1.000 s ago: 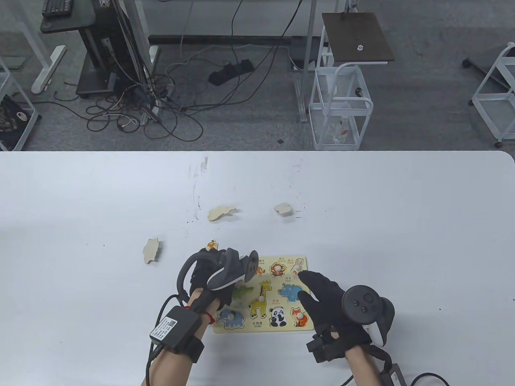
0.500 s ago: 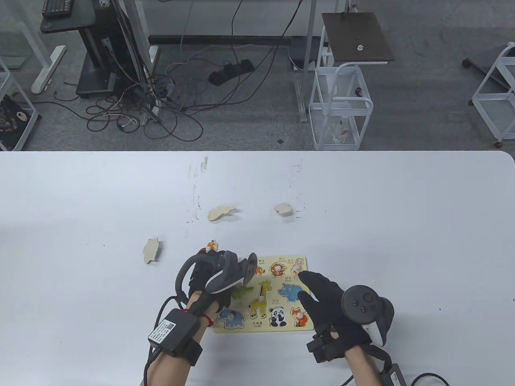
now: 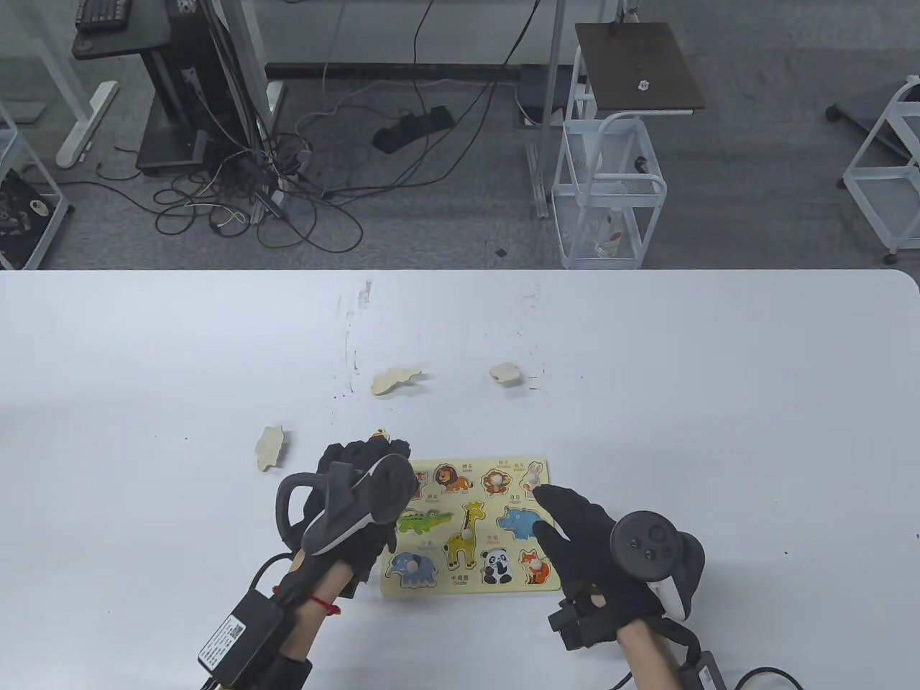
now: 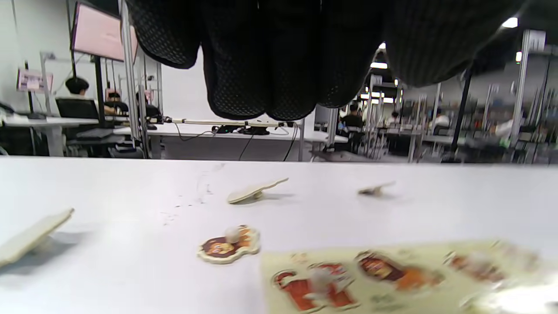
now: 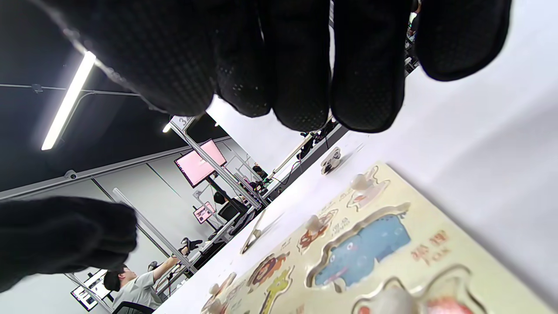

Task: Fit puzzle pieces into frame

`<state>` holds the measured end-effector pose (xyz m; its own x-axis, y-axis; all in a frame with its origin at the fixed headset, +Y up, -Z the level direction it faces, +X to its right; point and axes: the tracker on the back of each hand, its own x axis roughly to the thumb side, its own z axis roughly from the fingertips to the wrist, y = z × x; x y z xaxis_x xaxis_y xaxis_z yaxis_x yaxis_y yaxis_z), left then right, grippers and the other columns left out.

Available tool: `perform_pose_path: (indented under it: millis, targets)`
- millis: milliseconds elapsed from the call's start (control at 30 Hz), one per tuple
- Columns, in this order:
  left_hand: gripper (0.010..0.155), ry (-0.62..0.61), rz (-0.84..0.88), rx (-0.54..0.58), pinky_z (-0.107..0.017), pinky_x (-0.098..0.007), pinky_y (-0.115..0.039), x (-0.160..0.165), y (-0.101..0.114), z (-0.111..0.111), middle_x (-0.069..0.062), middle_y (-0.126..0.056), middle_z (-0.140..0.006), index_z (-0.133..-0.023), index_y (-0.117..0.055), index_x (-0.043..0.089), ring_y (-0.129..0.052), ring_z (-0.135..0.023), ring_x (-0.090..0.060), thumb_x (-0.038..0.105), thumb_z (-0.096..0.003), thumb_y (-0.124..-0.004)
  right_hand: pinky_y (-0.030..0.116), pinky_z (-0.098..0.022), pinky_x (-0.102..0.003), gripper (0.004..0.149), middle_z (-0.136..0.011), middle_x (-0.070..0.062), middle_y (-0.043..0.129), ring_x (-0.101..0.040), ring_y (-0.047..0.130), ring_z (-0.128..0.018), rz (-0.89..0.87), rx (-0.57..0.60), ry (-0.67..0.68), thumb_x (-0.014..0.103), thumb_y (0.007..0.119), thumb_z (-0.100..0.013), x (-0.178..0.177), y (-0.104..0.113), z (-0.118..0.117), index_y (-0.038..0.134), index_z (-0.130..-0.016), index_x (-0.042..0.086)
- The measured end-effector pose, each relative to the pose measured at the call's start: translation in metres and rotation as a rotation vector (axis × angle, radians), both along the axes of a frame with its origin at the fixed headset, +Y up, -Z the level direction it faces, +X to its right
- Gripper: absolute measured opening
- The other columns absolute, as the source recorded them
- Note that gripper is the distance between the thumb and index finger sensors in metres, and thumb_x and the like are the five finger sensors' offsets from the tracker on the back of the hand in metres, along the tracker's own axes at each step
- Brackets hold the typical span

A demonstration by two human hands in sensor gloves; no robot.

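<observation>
the puzzle frame [image 3: 471, 586] lies flat on the white surface [image 3: 719, 402] near its front edge, between the two gloved hands. lion [image 3: 450, 477], crocodile [image 3: 424, 522], giraffe [image 3: 468, 535], hippo [image 3: 521, 522], elephant [image 3: 411, 568], panda [image 3: 497, 566] and fox [image 3: 535, 567] pieces sit in its cut-outs. the left hand [image 3: 352, 496] hovers over the frame's left edge, its grip loosely curled with the fingers [image 4: 270, 65] hanging together and pinching nothing that the left wrist view shows. just beyond the frame's far left corner a small brown-and-orange piece [image 4: 229, 249] lies face up on the surface, partly hidden behind the left hand from above. the right hand [image 3: 596, 553] rests at the frame's right side, its grip spread, fingertips [image 3: 546, 496] near the rabbit piece [image 3: 532, 474] and holding nothing. three pale pieces lie face down farther out: one [image 3: 269, 447] to the left, one [image 3: 394, 379] past the frame's far side, and a smaller one [image 3: 507, 373] to the right of it, all well apart from the frame.
</observation>
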<state>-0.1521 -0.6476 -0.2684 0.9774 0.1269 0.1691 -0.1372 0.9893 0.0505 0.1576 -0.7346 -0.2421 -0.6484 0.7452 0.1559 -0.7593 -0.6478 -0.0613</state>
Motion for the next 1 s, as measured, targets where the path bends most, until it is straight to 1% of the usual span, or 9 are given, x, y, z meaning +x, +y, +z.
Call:
perform_pose_path:
  millis: [133, 200, 267, 367, 667, 733, 800, 900, 1000]
  targets:
    - [0.055, -0.019, 0.183, 0.033, -0.075, -0.052, -0.068, -0.013, 0.003, 0.020, -0.004, -0.088, -0.101, -0.093, -0.085, 0.031, -0.095, -0.092, -0.030, 0.054, -0.0434, -0.078, 0.068, -0.055, -0.067, 0.055, -0.089, -0.013, 0.086, -0.047, 0.093, -0.074, 0.012, -0.001, 0.002, 0.042, 0.087, -0.040, -0.001, -0.002, 0.000, 0.085, -0.089, 0.017]
    - [0.056, -0.022, 0.255, 0.061, -0.075, -0.052, -0.067, -0.019, -0.004, 0.030, -0.005, -0.087, -0.103, -0.095, -0.083, 0.032, -0.093, -0.094, -0.031, 0.055, -0.0441, -0.078, 0.068, -0.055, -0.067, 0.055, -0.089, -0.013, 0.086, -0.047, 0.093, -0.074, 0.017, -0.001, 0.000, 0.041, 0.087, -0.040, -0.001, -0.003, 0.000, 0.085, -0.089, 0.017]
    - [0.058, -0.015, 0.283, 0.114, -0.075, -0.053, -0.066, -0.022, -0.012, 0.037, -0.007, -0.085, -0.104, -0.098, -0.079, 0.034, -0.092, -0.094, -0.033, 0.056, -0.0441, -0.078, 0.068, -0.055, -0.067, 0.055, -0.089, -0.013, 0.086, -0.047, 0.093, -0.074, 0.021, 0.000, -0.002, 0.041, 0.087, -0.040, -0.001, -0.003, 0.000, 0.085, -0.089, 0.017]
    - [0.060, -0.017, 0.304, 0.144, -0.076, -0.053, -0.064, -0.027, -0.023, 0.044, -0.006, -0.083, -0.106, -0.099, -0.078, 0.035, -0.090, -0.097, -0.033, 0.058, -0.0442, -0.076, 0.068, -0.055, -0.068, 0.055, -0.089, -0.013, 0.086, -0.047, 0.093, -0.074, 0.042, 0.000, -0.002, 0.041, 0.087, -0.040, -0.003, -0.004, 0.000, 0.084, -0.089, 0.017]
    - [0.065, -0.055, 0.456, 0.149, -0.079, -0.056, -0.050, -0.036, -0.063, 0.046, -0.009, -0.070, -0.114, -0.103, -0.071, 0.038, -0.074, -0.106, -0.036, 0.064, -0.0433, -0.073, 0.067, -0.055, -0.068, 0.056, -0.089, -0.013, 0.085, -0.048, 0.092, -0.074, 0.091, 0.014, 0.003, 0.041, 0.087, -0.040, -0.006, -0.003, 0.002, 0.084, -0.090, 0.017]
    - [0.066, -0.068, 0.434, 0.201, -0.079, -0.055, -0.051, -0.040, -0.068, 0.049, -0.008, -0.070, -0.114, -0.104, -0.069, 0.039, -0.074, -0.106, -0.036, 0.064, -0.0430, -0.072, 0.067, -0.056, -0.068, 0.056, -0.089, -0.013, 0.085, -0.048, 0.092, -0.075, 0.103, 0.028, -0.004, 0.041, 0.087, -0.040, -0.005, 0.000, 0.004, 0.084, -0.090, 0.017]
    - [0.067, -0.080, 0.410, 0.187, -0.079, -0.055, -0.050, -0.043, -0.069, 0.049, -0.005, -0.068, -0.115, -0.105, -0.067, 0.040, -0.073, -0.107, -0.035, 0.066, -0.0431, -0.071, 0.067, -0.056, -0.068, 0.056, -0.089, -0.013, 0.085, -0.048, 0.092, -0.075, 0.105, 0.041, -0.010, 0.041, 0.087, -0.040, -0.005, 0.003, 0.005, 0.084, -0.090, 0.017]
    - [0.067, -0.063, 0.471, 0.168, -0.080, -0.055, -0.049, -0.047, -0.073, 0.045, -0.005, -0.066, -0.116, -0.105, -0.066, 0.040, -0.071, -0.108, -0.036, 0.066, -0.0433, -0.071, 0.066, -0.056, -0.068, 0.056, -0.090, -0.013, 0.085, -0.049, 0.091, -0.075, 0.108, 0.076, -0.004, 0.041, 0.087, -0.040, -0.008, 0.012, 0.008, 0.084, -0.090, 0.017]
    - [0.067, -0.063, 0.447, 0.151, -0.080, -0.055, -0.049, -0.046, -0.076, 0.043, -0.005, -0.064, -0.117, -0.106, -0.065, 0.041, -0.069, -0.109, -0.036, 0.066, -0.0432, -0.070, 0.067, -0.056, -0.068, 0.056, -0.090, -0.013, 0.085, -0.048, 0.091, -0.076, 0.100, 0.115, 0.028, 0.041, 0.087, -0.040, -0.018, 0.021, 0.013, 0.084, -0.090, 0.017]
